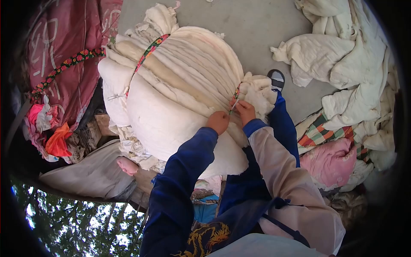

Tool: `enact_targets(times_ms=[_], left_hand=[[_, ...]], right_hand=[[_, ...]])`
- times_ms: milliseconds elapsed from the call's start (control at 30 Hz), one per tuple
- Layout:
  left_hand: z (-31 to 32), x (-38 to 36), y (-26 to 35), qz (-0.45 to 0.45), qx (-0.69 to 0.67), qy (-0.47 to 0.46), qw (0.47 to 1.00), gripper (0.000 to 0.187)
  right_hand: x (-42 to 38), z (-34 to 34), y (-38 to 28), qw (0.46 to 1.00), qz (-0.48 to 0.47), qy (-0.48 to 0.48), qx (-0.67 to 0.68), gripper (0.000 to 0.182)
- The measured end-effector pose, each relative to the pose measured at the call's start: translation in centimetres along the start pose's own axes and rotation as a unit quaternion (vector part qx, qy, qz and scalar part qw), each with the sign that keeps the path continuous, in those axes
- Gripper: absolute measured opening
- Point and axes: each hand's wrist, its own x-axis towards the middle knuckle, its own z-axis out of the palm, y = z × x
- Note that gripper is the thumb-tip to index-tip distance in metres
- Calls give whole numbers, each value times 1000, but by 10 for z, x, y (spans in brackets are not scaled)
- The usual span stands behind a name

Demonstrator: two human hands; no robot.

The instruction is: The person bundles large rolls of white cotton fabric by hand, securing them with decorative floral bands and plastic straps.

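A large bundle of folded cream-white cloth or cotton batting (171, 115) lies before me. A floral fabric strip (147, 55) runs around its far left side, and another stretch of floral strip (236, 91) shows at its right end. My right hand (245, 112) pinches this strip near its end. Close beside it, my left hand (219, 122) is closed in a fist against the bundle; what its fingers hold is hidden. A ruffled white end of cloth (257, 91) bulges out just beyond my right hand.
White cloth heaps (338, 64) lie at right, with a checked cloth (325, 133) and a pink bundle (332, 160) below. At left are a dark red sheet (64, 43), another floral strip (70, 61) and an orange cloth (59, 140). My sandalled foot (277, 79) rests on the grey floor (239, 21).
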Motion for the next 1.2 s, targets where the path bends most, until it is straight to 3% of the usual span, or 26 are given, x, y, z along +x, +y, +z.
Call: enact_targets(times_ms=[67,167,267,367,433,467,567,667,767,867,900,1067,1167,1200], left_hand=[[2,0,-2,-3,6,6,1000,30],[4,2,-4,-4,16,16,1000,29],[11,1,-2,2,20,30,999,29],[8,-1,5,-4,-7,23,1000,30],[8,3,-6,36,-47,33,998,29],[7,5,-12,-20,-138,-9,990,27],[-19,7,-6,-152,-348,-122,917,24],[-33,10,-7,-235,-429,-193,850,20],[-39,14,-15,-234,-458,-244,822,19],[-40,20,-23,-235,-471,-265,808,19],[-41,19,-21,-239,-469,-268,807,19],[-41,21,-17,-252,-451,-271,812,19],[-35,20,-7,-183,-322,-267,890,26],[-25,22,-10,-104,-252,-228,935,28]], right_hand=[[8,-4,1,994,-40,-16,-96,27],[2,-1,-8,1000,16,4,26,20],[-9,6,-20,997,0,11,76,15],[-4,3,-3,994,-108,2,-3,17],[-1,-7,11,981,-159,94,-64,20],[0,-15,18,968,-185,140,-95,21],[8,-50,46,968,-78,113,-208,34],[-12,-19,35,985,1,48,-166,42],[4,-14,59,980,-78,-58,-173,42],[3,-1,39,992,4,-100,-83,35],[4,-2,38,992,36,-113,-36,32],[-3,-13,34,975,3,-97,-198,18],[-17,-33,12,931,-48,-105,-346,22],[-22,-36,6,908,-69,-110,-399,23]])
